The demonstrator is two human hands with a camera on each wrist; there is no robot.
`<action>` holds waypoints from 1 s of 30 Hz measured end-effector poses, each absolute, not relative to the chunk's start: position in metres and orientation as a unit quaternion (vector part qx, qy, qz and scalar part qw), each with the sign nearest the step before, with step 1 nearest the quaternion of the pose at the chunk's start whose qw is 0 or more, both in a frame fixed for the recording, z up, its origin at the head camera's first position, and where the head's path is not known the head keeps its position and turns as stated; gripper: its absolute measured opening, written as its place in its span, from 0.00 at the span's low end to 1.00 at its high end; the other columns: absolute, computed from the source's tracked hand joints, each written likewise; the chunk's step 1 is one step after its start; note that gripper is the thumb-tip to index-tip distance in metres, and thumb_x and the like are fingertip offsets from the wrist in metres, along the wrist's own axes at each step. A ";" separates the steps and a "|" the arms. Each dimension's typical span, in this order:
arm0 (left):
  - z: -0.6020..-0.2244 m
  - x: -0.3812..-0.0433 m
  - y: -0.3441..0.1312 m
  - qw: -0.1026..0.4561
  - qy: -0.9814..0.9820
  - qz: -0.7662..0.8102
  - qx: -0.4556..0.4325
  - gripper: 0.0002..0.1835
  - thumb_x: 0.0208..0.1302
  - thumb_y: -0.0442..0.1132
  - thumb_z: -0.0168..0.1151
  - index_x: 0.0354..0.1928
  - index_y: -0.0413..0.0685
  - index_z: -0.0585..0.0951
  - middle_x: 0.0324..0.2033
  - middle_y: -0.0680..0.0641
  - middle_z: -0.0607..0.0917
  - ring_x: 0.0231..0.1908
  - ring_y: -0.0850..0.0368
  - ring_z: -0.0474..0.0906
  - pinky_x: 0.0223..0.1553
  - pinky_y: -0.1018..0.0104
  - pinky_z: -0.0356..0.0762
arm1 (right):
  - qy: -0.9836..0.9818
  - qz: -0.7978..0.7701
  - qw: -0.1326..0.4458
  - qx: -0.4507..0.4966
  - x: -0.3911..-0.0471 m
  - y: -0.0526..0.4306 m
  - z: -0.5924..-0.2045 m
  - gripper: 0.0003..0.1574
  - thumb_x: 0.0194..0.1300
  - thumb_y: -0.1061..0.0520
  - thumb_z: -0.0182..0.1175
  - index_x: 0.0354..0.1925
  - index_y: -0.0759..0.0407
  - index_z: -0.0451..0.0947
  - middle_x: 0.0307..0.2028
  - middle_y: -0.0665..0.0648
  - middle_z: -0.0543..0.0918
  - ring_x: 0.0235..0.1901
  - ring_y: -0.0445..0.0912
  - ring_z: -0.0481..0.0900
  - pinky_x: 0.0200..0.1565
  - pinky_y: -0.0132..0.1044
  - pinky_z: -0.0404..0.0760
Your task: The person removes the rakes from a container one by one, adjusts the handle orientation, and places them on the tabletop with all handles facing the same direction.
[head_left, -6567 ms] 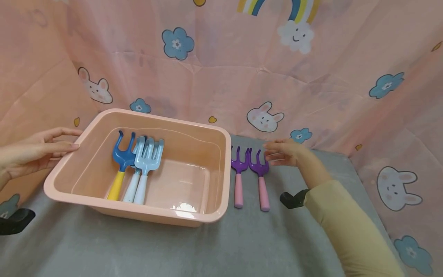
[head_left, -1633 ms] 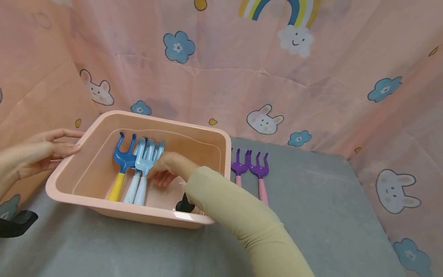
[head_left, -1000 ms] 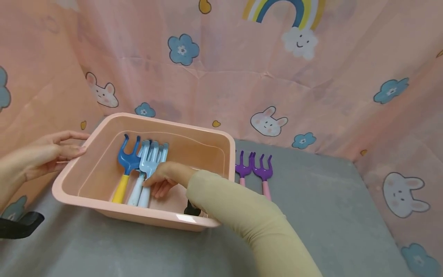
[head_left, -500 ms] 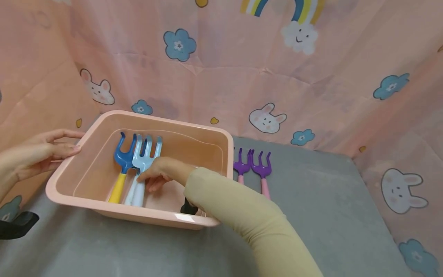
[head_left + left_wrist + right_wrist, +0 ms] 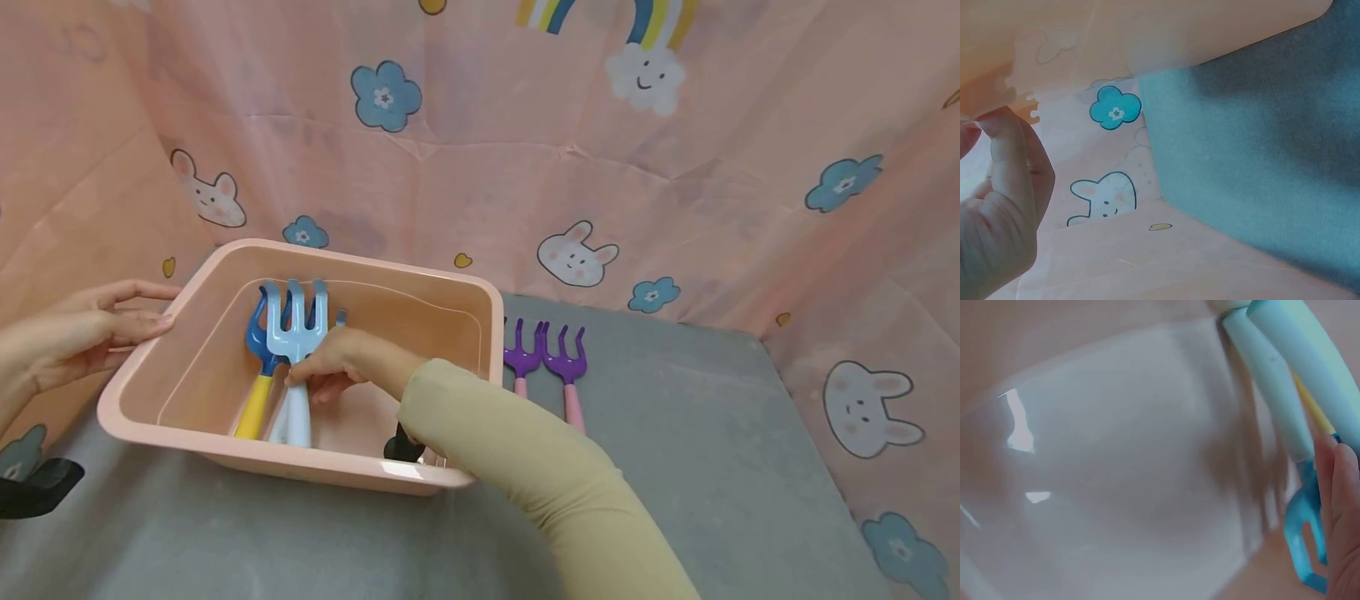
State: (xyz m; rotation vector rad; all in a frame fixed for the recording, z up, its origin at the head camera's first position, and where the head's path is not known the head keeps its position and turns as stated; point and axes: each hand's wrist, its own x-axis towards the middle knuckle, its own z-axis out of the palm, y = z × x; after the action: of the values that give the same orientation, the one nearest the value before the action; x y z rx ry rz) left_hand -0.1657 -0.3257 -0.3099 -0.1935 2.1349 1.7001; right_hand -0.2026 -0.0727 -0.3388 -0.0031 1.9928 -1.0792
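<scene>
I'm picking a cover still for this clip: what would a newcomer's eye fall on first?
Probably the peach tub, mid-left on the grey surface, held at its left side by the left hand. Inside it, the right hand grips a light-blue fork, overlapping a yellow-handled blue fork. Two pink-handled purple forks stand out too, just right of the tub.

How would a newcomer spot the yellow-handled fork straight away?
Find the peach tub on the gray surface. Inside, left of centre, lies the fork with a dark-blue head. Its yellow handle sets it apart from the neighbouring pale-blue forks.
</scene>
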 end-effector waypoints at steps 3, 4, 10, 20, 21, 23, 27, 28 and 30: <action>-0.310 -0.166 -0.326 0.201 0.762 0.611 -0.071 0.20 0.67 0.36 0.54 0.32 0.82 0.76 0.29 0.64 0.81 0.28 0.63 0.81 0.30 0.65 0.83 | 0.792 -0.451 0.412 0.010 -0.203 -0.073 -0.335 0.15 0.54 0.60 0.68 0.19 0.65 0.73 0.13 0.56 0.75 0.08 0.41 0.71 0.13 0.25 0.71; -0.310 -0.166 -0.326 0.201 0.762 0.612 -0.070 0.20 0.67 0.36 0.53 0.33 0.82 0.77 0.29 0.64 0.81 0.28 0.63 0.81 0.30 0.65 0.83 | 0.788 -0.459 0.409 0.010 -0.204 -0.073 -0.334 0.15 0.54 0.61 0.68 0.19 0.65 0.73 0.14 0.56 0.75 0.09 0.41 0.71 0.13 0.25 0.71; -0.311 -0.165 -0.326 0.199 0.760 0.615 -0.069 0.20 0.67 0.36 0.54 0.32 0.81 0.77 0.29 0.64 0.82 0.28 0.63 0.81 0.30 0.65 0.83 | 0.768 -0.502 0.398 0.007 -0.206 -0.072 -0.329 0.07 0.52 0.65 0.69 0.23 0.67 0.80 0.15 0.56 0.77 0.12 0.43 0.73 0.16 0.28 0.75; -0.312 -0.165 -0.327 0.199 0.758 0.617 -0.067 0.20 0.67 0.36 0.54 0.33 0.81 0.77 0.29 0.63 0.82 0.28 0.62 0.82 0.30 0.65 0.83 | 0.747 -0.536 0.394 0.012 -0.209 -0.071 -0.325 0.07 0.50 0.67 0.69 0.32 0.66 0.83 0.19 0.56 0.79 0.18 0.44 0.75 0.17 0.30 0.76; -0.313 -0.165 -0.328 0.199 0.758 0.617 -0.068 0.20 0.67 0.36 0.54 0.33 0.81 0.77 0.29 0.63 0.82 0.28 0.62 0.82 0.30 0.65 0.83 | 0.744 -0.541 0.391 0.012 -0.209 -0.072 -0.324 0.08 0.50 0.67 0.69 0.33 0.66 0.83 0.19 0.55 0.79 0.19 0.44 0.75 0.17 0.30 0.76; -0.313 -0.165 -0.328 0.198 0.757 0.618 -0.068 0.20 0.67 0.35 0.54 0.33 0.81 0.77 0.29 0.63 0.82 0.28 0.62 0.82 0.30 0.65 0.83 | 0.742 -0.548 0.386 0.017 -0.209 -0.072 -0.324 0.09 0.50 0.67 0.69 0.33 0.65 0.83 0.19 0.55 0.78 0.19 0.45 0.75 0.17 0.30 0.76; -0.311 -0.164 -0.327 0.201 0.758 0.617 -0.068 0.20 0.67 0.35 0.54 0.33 0.80 0.76 0.29 0.63 0.82 0.28 0.62 0.82 0.30 0.65 0.83 | 0.735 -0.555 0.389 0.026 -0.210 -0.073 -0.321 0.11 0.50 0.67 0.69 0.36 0.64 0.83 0.19 0.54 0.79 0.20 0.45 0.75 0.17 0.31 0.77; -0.311 -0.164 -0.327 0.201 0.758 0.617 -0.068 0.20 0.67 0.35 0.54 0.33 0.80 0.76 0.29 0.63 0.82 0.28 0.62 0.82 0.30 0.65 0.83 | 0.734 -0.556 0.390 0.028 -0.210 -0.073 -0.320 0.12 0.50 0.67 0.69 0.37 0.64 0.83 0.20 0.55 0.79 0.20 0.45 0.76 0.18 0.32 0.77; -0.311 -0.164 -0.327 0.203 0.756 0.618 -0.068 0.19 0.67 0.36 0.53 0.34 0.80 0.76 0.29 0.63 0.81 0.29 0.62 0.82 0.31 0.65 0.83 | 0.734 -0.556 0.389 0.031 -0.211 -0.073 -0.317 0.13 0.50 0.66 0.69 0.38 0.63 0.83 0.20 0.55 0.79 0.20 0.45 0.75 0.17 0.32 0.77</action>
State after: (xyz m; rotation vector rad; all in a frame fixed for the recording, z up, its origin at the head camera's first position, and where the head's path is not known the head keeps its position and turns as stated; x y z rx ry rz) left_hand -0.1644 -0.3273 -0.3111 -0.1886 2.1110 1.7260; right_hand -0.2110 -0.0733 -0.3171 0.0784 1.8660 -1.4128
